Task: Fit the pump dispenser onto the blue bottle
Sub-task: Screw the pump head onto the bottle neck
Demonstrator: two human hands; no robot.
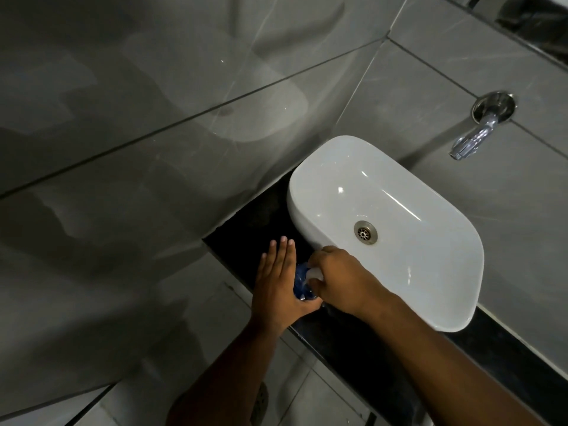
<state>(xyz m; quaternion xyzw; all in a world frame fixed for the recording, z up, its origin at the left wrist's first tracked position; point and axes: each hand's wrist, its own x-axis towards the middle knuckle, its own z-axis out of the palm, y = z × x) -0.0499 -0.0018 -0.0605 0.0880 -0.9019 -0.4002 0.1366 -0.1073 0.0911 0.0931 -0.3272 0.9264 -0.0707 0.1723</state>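
The blue bottle stands on the black counter just left of the sink, mostly hidden between my hands. My left hand lies flat against its left side, fingers straight and together, thumb tucked under near the base. My right hand is closed over the white pump dispenser on top of the bottle; only a small white part of the pump shows between my fingers. Whether the pump is seated on the neck is hidden.
A white oval sink with a metal drain sits on the counter right beside the bottle. A chrome tap sticks out of the grey tiled wall at the right. Grey tiles fill the left side.
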